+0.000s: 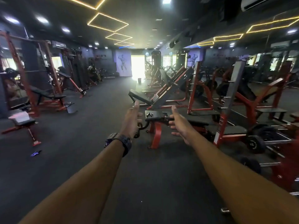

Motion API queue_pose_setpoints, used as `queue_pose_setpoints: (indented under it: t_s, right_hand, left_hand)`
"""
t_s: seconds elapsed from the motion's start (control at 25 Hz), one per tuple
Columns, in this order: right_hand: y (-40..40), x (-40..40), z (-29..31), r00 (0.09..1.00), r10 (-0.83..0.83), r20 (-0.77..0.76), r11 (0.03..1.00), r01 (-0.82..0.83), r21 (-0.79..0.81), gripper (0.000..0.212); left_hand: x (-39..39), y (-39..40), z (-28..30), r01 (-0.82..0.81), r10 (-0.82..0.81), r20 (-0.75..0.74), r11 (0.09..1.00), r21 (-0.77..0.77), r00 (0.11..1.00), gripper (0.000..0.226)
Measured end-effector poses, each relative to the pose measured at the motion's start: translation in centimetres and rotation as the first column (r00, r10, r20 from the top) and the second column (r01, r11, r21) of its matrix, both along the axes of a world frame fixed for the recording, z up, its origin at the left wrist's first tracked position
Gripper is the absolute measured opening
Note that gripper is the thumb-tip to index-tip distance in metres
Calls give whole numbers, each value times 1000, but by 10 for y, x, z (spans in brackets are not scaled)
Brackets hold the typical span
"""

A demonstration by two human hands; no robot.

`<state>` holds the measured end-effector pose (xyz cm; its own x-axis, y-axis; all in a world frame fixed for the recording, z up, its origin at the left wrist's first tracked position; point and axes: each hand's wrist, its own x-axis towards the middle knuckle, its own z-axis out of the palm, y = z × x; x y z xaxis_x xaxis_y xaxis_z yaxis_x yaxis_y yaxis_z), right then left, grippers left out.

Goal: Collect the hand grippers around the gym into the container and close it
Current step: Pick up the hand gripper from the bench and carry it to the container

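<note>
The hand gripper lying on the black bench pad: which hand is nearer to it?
Left, narrowly. The left hand is just left of the hand gripper on the bench pad; the right hand is further right.

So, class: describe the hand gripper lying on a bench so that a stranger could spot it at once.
Find the red-framed bench in the middle of the dark floor, straight ahead between the left hand and right hand. On its near black pad lies a small black hand gripper. Nothing else is seen on that pad.
</note>
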<state>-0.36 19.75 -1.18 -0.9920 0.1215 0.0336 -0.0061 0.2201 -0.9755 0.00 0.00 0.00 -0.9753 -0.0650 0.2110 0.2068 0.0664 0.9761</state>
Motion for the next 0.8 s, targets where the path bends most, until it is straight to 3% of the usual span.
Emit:
queue_pose_setpoints:
  t_s: [0.16,0.56,0.8]
  right_hand:
    - [2,-95,-15,999,8,47,1000,-8,-2,78]
    - [-22,-387,-32,992,-35,122,999,36,-2,77]
    - [-20,-566,-62,991,-27,128,999,30,-19,77]
  left_hand:
    - [-97,4,-14,32,-31,-25,998,53,999,62]
    - [-398,-35,-35,8,-9,91,1000,22,996,94]
    - [-569,-23,-62,28,-31,93,999,31,995,74]
